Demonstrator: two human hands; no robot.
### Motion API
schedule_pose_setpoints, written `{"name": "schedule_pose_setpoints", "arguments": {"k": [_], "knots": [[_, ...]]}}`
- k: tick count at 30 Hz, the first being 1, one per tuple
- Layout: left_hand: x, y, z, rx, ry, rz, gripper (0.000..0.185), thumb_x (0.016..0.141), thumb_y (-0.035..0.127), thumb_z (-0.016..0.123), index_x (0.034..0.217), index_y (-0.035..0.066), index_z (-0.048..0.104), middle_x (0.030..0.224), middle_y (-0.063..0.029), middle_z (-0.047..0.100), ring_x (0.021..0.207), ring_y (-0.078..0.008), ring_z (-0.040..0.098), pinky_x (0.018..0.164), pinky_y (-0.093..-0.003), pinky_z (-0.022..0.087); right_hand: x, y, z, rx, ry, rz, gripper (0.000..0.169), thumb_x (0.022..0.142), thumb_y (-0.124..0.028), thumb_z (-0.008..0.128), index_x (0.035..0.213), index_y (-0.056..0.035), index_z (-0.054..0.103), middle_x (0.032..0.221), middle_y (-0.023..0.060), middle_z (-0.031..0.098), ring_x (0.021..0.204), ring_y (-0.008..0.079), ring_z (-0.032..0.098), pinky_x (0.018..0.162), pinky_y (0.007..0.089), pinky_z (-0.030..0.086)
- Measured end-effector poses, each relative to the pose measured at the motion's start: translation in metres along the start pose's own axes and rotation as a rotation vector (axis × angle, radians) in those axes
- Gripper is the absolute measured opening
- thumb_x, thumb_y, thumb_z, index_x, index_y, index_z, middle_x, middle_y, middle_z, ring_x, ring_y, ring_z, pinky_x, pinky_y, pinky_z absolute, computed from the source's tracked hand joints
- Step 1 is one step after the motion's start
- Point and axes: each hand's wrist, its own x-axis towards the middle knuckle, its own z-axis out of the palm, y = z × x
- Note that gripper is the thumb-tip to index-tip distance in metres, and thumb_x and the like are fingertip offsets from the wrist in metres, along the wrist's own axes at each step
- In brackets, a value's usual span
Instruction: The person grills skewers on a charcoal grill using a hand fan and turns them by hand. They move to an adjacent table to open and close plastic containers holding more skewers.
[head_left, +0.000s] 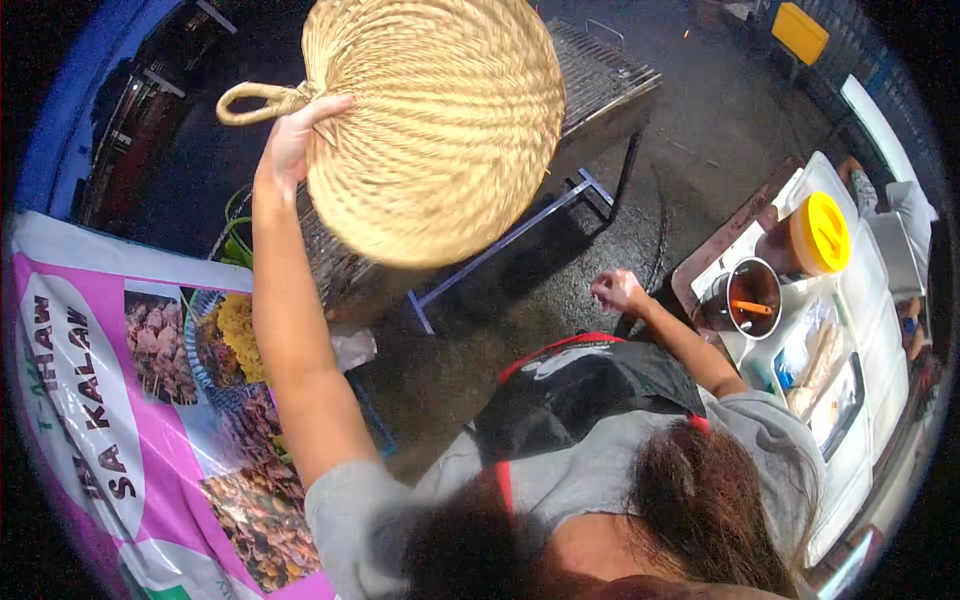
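My left hand (294, 146) is raised, gripping a round woven palm-leaf fan (442, 135) where the blade meets its looped handle (251, 103). The thumb presses on the woven face. Behind the fan stands a charcoal grill with a slatted metal grate (600, 71); the fan hides most of it. My right hand (619, 291) hangs low over the wet ground, its fingers loosely curled, with nothing visible in them. Nearest to it is a side table carrying a metal pot (752, 274) of dark sauce, with an orange-handled utensil inside.
On the right table, a yellow-lidded container (821, 232) of brown liquid stands beside plastic containers (814, 360). A printed food banner (165, 420) borders my left. The grill's metal legs (502, 240) reach the dark pavement (442, 390). Another person's hand (911, 326) shows at far right.
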Motion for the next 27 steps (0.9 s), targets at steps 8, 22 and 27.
{"name": "schedule_pose_setpoints", "arguments": {"k": [8, 22, 27], "knots": [[-0.025, 0.008, -0.023, 1.382, 0.782, 0.091, 0.041, 0.075, 0.032, 0.069, 0.110, 0.013, 0.062, 0.104, -0.0178, 0.065, 0.094, -0.0322, 0.063, 0.084, -0.0410, 0.049, 0.028, -0.057, -0.050, 0.031, 0.248, -0.164, 0.024, 0.082, -0.024, 0.061, 0.092, -0.0030, 0.066, 0.083, 0.0172, 0.067, 0.079, 0.0317, 0.066, 0.072, 0.0394, 0.052], [-0.295, -0.046, 0.109, 1.138, 0.904, 0.009, 0.031, 0.078, 0.019, 0.071, 0.099, -0.001, 0.062, 0.083, -0.0178, 0.066, 0.072, -0.0355, 0.064, 0.067, -0.0425, 0.050, 0.154, -0.171, -0.078, -0.493, 0.580, -0.490, 0.012, 0.082, -0.019, 0.054, 0.083, -0.0110, 0.062, 0.081, 0.0148, 0.062, 0.076, 0.0340, 0.063, 0.067, 0.0417, 0.052], [-0.329, -0.052, 0.140, 0.891, 1.009, -0.291, 0.037, 0.081, 0.014, 0.066, 0.113, -0.001, 0.058, 0.101, -0.0182, 0.065, 0.088, -0.0329, 0.064, 0.079, -0.0396, 0.048, 0.176, -0.162, -0.077, -0.692, 0.502, -0.581, 0.012, 0.080, -0.016, 0.055, 0.080, -0.0084, 0.064, 0.078, 0.0181, 0.064, 0.076, 0.0357, 0.064, 0.066, 0.0429, 0.053]]}}
